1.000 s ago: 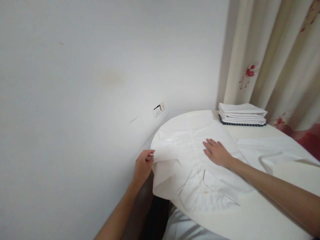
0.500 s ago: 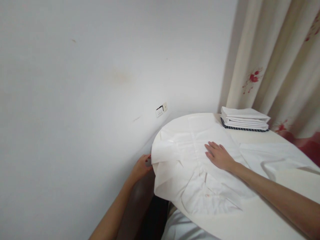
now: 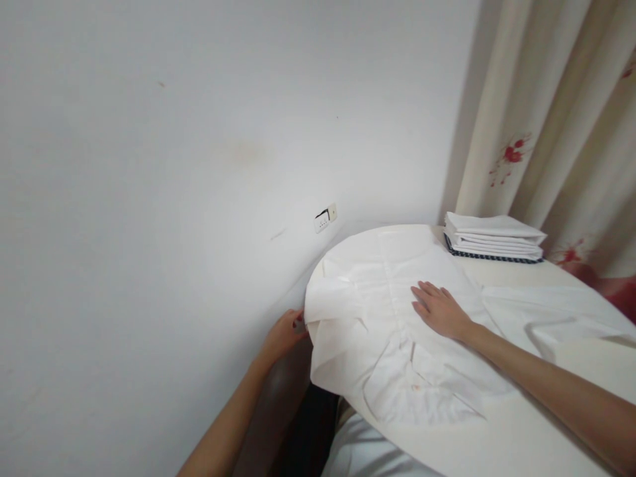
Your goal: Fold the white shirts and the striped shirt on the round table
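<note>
While my right hand point(image 3: 440, 310) lies splayed on the white cloth point(image 3: 387, 305), apparently steadying it for smoothing, I can't tell whether my left hand point(image 3: 285, 333) grips; cloth beside it likely needs straightening next.

No text, label, brand, number or sign can be read on the white cloth point(image 3: 348, 351), where a small reddish mark point(image 3: 416, 387) is too faint to make out, nor on the folded stack point(image 3: 497, 228), the wall socket point(image 3: 322, 222) or the patterned curtain point(image 3: 541, 99).

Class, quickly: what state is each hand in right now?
Left hand: curled at the table's edge; grip cannot be told.
Right hand: open, flat on white cloth.
</note>
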`<state>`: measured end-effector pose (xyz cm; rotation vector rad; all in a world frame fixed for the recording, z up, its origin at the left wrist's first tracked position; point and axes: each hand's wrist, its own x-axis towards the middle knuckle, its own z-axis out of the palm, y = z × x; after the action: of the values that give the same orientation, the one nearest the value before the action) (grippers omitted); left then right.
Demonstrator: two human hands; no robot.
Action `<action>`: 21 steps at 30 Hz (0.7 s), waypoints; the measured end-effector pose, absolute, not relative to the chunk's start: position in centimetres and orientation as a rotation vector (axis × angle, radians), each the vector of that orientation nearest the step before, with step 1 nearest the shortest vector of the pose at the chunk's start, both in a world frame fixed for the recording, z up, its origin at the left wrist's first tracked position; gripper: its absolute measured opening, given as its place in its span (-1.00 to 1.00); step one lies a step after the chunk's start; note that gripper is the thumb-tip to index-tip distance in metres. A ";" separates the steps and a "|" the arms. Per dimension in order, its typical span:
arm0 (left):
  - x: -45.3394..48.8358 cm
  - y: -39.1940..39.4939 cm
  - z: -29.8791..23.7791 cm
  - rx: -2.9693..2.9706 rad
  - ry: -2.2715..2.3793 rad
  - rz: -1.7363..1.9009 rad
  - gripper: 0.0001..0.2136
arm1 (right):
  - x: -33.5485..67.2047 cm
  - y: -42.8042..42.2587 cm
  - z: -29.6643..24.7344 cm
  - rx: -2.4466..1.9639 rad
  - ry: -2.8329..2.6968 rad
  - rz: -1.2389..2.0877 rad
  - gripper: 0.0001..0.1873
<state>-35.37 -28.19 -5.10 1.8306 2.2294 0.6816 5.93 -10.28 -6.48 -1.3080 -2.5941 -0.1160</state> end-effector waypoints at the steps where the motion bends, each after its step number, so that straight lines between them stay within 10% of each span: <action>1: -35.0 -28.3 -5.2 1.834 2.248 0.678 -0.68 | 5.9 -10.3 -6.5 -1.305 -2.593 -0.118 -0.42; 21: -32.7 -24.6 7.5 2.004 2.506 1.441 -0.59 | 5.9 -10.3 -6.3 -1.312 -2.590 -0.095 -0.43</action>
<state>-32.72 -24.59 7.53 2.0041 2.5061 1.4405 5.85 -10.31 -6.29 -1.3115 -2.5901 -0.0949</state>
